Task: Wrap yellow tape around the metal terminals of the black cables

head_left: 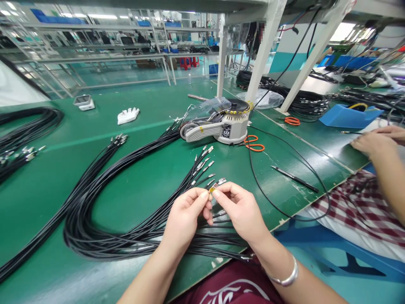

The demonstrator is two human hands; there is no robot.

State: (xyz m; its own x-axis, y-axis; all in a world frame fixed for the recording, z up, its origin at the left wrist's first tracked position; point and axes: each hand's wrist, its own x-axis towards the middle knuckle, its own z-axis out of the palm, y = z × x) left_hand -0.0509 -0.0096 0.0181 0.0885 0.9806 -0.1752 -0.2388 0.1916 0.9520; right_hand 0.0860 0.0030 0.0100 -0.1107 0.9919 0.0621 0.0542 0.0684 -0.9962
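Near the table's front edge, my left hand (pixel 186 213) and my right hand (pixel 242 211) meet with thumbs and fingers pinched together. Between the fingertips is a small metal cable connector (pixel 215 185) with a bit of amber tape (pixel 211 190) on it. My fingers partly cover both, so which fingertip presses on the tape and which on the metal is hard to tell. Black cables (pixel 95 202) curve in a thick loop beneath and to the left of my hands. Several of their metal-tipped ends (pixel 202 164) fan out just beyond my fingers.
A round tape dispenser (pixel 234 126) stands behind the cable ends, with orange-handled scissors (pixel 255 147) beside it. A utility knife (pixel 295 179) lies to the right. A white glove (pixel 128 115) and more cables (pixel 28 122) are at left. A co-worker's hand (pixel 375 143) is at right.
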